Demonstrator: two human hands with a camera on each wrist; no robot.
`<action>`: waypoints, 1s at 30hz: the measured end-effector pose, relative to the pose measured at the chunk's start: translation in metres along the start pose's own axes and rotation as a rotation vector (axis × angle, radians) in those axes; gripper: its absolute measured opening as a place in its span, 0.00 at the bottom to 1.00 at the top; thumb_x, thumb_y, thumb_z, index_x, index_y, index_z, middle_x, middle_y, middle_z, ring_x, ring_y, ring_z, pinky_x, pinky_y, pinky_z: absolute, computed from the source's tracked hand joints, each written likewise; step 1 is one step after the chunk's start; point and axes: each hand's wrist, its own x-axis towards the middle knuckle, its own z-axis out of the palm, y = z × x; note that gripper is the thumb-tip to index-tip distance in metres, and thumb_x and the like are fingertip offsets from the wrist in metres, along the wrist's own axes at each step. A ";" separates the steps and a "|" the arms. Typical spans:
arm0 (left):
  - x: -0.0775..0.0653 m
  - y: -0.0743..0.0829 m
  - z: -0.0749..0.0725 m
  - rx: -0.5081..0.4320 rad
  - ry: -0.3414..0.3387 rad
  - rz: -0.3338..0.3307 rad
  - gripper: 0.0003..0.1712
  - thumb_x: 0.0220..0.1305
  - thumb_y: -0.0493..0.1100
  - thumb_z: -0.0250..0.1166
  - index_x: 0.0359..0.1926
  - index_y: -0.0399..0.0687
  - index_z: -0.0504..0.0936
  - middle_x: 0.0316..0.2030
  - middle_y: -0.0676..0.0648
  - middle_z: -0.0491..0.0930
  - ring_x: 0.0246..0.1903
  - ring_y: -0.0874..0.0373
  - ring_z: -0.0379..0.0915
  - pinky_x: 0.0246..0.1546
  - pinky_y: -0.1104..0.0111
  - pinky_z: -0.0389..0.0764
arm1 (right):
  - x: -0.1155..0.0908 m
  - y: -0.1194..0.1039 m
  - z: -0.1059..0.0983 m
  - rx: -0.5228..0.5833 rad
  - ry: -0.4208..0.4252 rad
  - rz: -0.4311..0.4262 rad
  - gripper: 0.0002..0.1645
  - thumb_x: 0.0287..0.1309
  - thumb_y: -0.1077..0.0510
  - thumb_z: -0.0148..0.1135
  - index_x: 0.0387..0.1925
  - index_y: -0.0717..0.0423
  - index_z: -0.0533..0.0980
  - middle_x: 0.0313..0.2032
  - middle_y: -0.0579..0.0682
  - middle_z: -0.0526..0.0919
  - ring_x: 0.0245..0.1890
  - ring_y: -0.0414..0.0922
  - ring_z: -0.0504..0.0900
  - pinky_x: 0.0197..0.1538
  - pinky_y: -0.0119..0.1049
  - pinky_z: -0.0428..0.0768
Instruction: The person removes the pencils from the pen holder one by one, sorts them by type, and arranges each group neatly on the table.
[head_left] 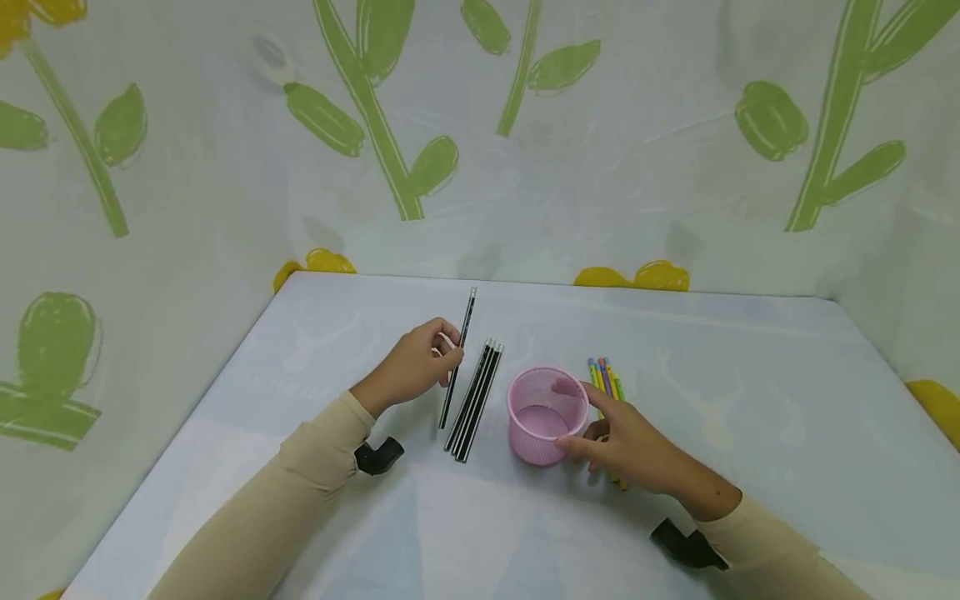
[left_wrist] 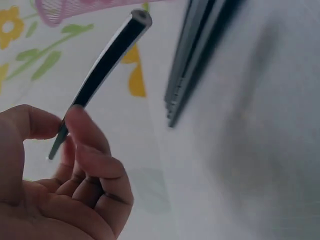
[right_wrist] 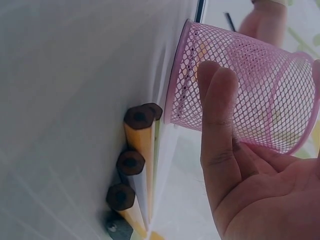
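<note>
Between thumb and fingertips, my left hand point(head_left: 411, 362) pinches a black pencil point(head_left: 467, 321), tilted with its upper end pointing away from me. Just right of it several more black pencils point(head_left: 477, 396) lie side by side on the table. A pink mesh pencil cup point(head_left: 534, 450) stands upright with its mouth facing up. My right hand point(head_left: 637, 450) holds the cup from its right side, thumb at the near rim and index finger at the far rim. In the right wrist view other fingers point(right_wrist: 217, 120) lie along the mesh wall point(right_wrist: 250, 85).
Several coloured pencils point(head_left: 604, 375) lie bundled right of the cup, partly hidden under my right hand; their blunt ends point(right_wrist: 132, 162) show in the right wrist view. The white table point(head_left: 750, 375) meets a wall point(head_left: 637, 183) with green leaf patterns behind. Black devices sit at both wrists.
</note>
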 end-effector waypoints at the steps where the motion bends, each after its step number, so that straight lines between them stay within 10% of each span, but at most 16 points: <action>1: 0.001 -0.004 0.001 0.014 -0.014 -0.020 0.12 0.71 0.46 0.57 0.50 0.46 0.73 0.32 0.48 0.81 0.25 0.55 0.79 0.27 0.66 0.71 | 0.000 0.000 0.000 0.001 0.001 -0.001 0.52 0.62 0.48 0.68 0.76 0.58 0.51 0.36 0.55 0.85 0.28 0.52 0.85 0.30 0.42 0.84; 12: 0.017 -0.032 0.014 0.084 -0.182 -0.149 0.15 0.70 0.45 0.57 0.53 0.45 0.71 0.24 0.48 0.81 0.22 0.57 0.79 0.32 0.68 0.76 | 0.001 0.002 0.000 0.000 0.004 0.009 0.53 0.62 0.48 0.69 0.77 0.59 0.50 0.35 0.57 0.86 0.30 0.51 0.85 0.31 0.42 0.84; 30: 0.020 -0.025 0.024 0.112 -0.170 -0.171 0.16 0.69 0.45 0.62 0.52 0.42 0.73 0.22 0.46 0.81 0.17 0.57 0.78 0.26 0.67 0.81 | -0.001 0.001 0.000 -0.001 0.000 -0.014 0.51 0.62 0.48 0.68 0.76 0.58 0.51 0.36 0.57 0.86 0.31 0.51 0.85 0.31 0.42 0.85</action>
